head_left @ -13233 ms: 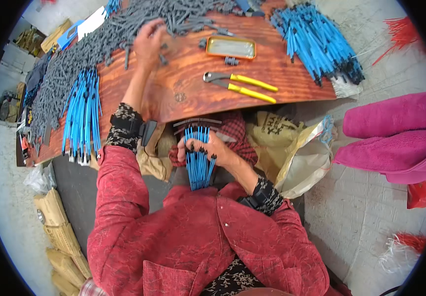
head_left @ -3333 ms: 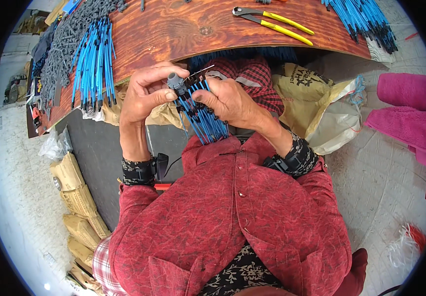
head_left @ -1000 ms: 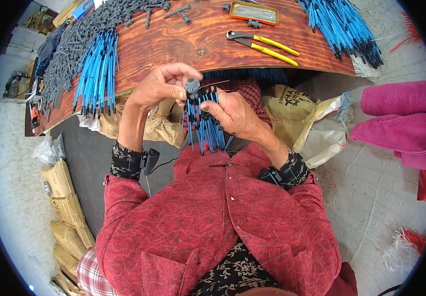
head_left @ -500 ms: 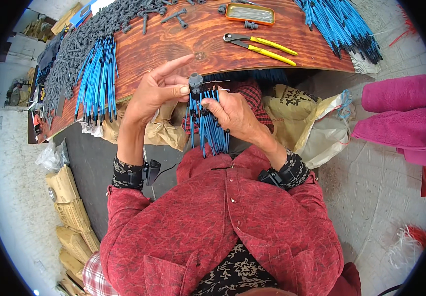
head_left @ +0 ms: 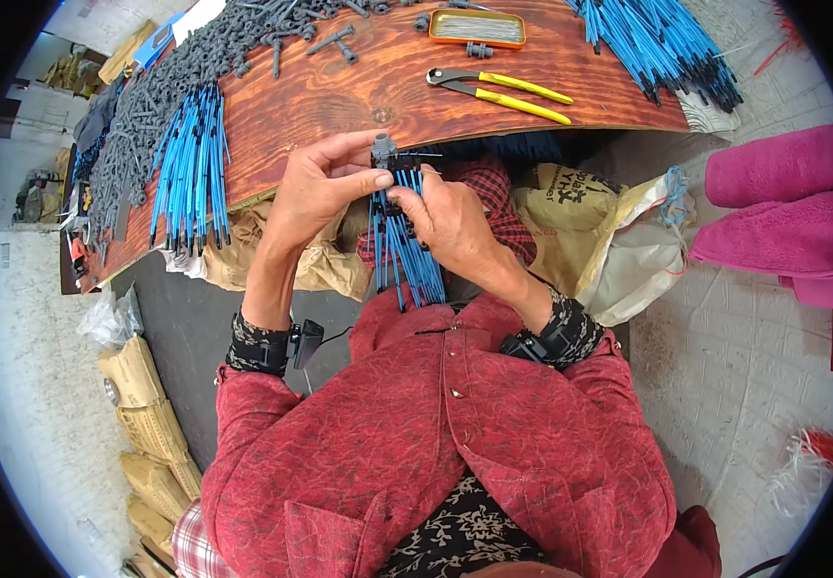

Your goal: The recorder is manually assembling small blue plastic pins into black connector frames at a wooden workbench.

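In front of my lap I hold a grey ribbed plastic fitting (head_left: 383,147) upright. The thumb and fingers of my left hand (head_left: 325,188) pinch it from the left side. My right hand (head_left: 455,223) is wrapped round the upper ends of a bundle of thin blue tubes (head_left: 407,260) with black tips. These tubes hang down toward my lap, just under the fitting. A thin pale piece shows to the right of the fitting, too small to make out. My fingers partly hide where the fitting and tube ends meet.
On the wooden table (head_left: 339,96) lie yellow-handled pliers (head_left: 503,87), an orange-rimmed tray (head_left: 476,29) of thin metal pins and a heap of grey fittings (head_left: 161,116). Blue tube bundles lie at left (head_left: 192,169) and right (head_left: 662,53). Sacks (head_left: 628,241) stand below the table edge.
My left index finger, stretched out and away before, has come down beside the grey fitting. The fitting has risen slightly in view. My right hand keeps its grip on the tubes.
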Demonstrator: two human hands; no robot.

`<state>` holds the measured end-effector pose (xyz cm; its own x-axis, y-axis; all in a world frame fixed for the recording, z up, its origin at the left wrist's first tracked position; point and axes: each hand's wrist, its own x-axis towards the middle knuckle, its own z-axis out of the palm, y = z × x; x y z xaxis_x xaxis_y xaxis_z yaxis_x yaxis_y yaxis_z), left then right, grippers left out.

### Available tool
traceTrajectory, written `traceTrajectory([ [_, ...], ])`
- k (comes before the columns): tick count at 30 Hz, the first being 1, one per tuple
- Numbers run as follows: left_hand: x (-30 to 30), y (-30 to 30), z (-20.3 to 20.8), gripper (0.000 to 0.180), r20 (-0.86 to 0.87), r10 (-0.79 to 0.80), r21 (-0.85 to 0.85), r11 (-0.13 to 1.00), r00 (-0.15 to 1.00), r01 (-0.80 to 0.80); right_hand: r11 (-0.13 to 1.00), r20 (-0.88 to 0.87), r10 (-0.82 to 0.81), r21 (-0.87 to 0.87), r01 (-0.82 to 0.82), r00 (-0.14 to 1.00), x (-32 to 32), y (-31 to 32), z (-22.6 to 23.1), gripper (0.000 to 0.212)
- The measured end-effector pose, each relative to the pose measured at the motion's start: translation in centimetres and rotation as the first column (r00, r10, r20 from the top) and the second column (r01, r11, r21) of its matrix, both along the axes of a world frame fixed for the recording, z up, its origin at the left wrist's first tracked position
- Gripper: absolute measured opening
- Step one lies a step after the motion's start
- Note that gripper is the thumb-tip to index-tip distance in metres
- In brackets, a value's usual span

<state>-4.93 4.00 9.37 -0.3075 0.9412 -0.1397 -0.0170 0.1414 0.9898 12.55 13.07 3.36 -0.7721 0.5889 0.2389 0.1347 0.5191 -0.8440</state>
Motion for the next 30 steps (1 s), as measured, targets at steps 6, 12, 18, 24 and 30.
traceTrajectory([
  [6,0.4,0.6,-0.2,0.049,-0.064,-0.004,-0.007,1.0,0.998,0.004,0.998,0.031,-0.02,0.059,0.018,0.999,-0.2,0.2,-0.3,0.039],
  [12,1.2,1.1,-0.4,0.047,-0.29,0.042,-0.013,0.999,0.956,-0.047,0.995,0.062,-0.052,0.084,0.047,0.997,-0.4,0.2,-0.5,0.04],
  [18,1.3,1.3,-0.4,0.046,-0.267,0.034,-0.032,0.999,0.963,-0.044,0.992,0.076,-0.086,0.102,0.078,0.993,-0.3,0.2,-0.6,0.039],
  [24,0.1,1.1,-0.8,0.044,-0.144,0.016,-0.005,1.0,0.989,-0.017,0.996,0.049,-0.06,0.071,0.056,0.997,-0.1,0.4,-0.5,0.038],
  [30,-0.2,0.7,0.3,0.043,-0.098,-0.054,-0.043,0.998,0.994,0.05,0.999,-0.016,0.034,0.036,-0.033,0.999,0.0,0.9,-1.5,0.034],
])
